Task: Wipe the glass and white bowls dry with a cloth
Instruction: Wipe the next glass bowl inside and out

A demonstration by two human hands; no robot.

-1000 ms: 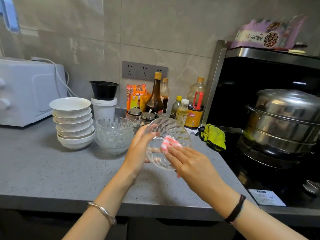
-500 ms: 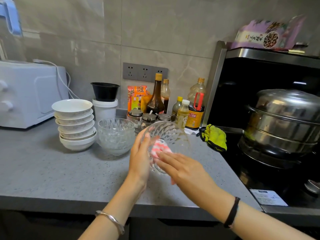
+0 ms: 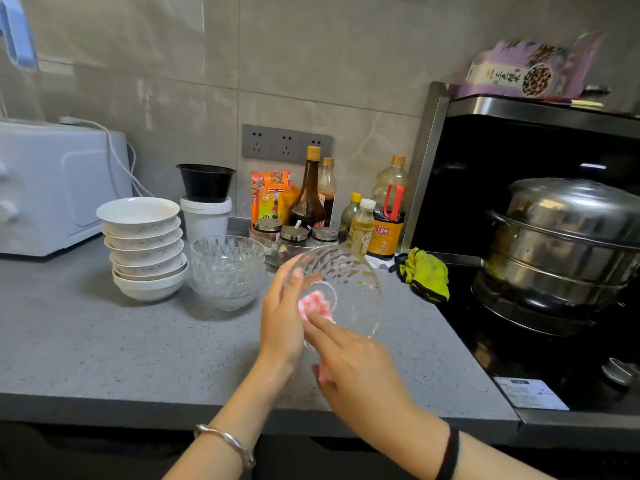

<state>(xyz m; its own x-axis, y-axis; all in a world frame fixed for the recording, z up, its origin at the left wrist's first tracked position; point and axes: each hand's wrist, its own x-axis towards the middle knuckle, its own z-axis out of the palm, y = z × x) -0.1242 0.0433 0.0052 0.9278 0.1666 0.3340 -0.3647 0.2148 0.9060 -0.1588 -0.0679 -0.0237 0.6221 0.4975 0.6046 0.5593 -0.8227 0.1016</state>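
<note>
The cloth [image 3: 317, 304] has been pushed from the rim to the base of the glass bowl [image 3: 349, 271] — held tilted above the bench [image 3: 104, 341]; the bowl is clasped by the left hand [image 3: 282, 323], the cloth by the right hand [image 3: 356, 372], fingers [image 3: 322, 331] pressing — the inside is judged nearly dry.

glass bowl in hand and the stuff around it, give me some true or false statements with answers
1. The left hand holds the glass bowl above the counter. True.
2. The right hand presses a pink cloth against it. True.
3. The white bowls stand right of the stacked glass bowls. False: left of them.
4. The yellow rag lies in the white bowls. False: it lies at the stove's edge.
</note>
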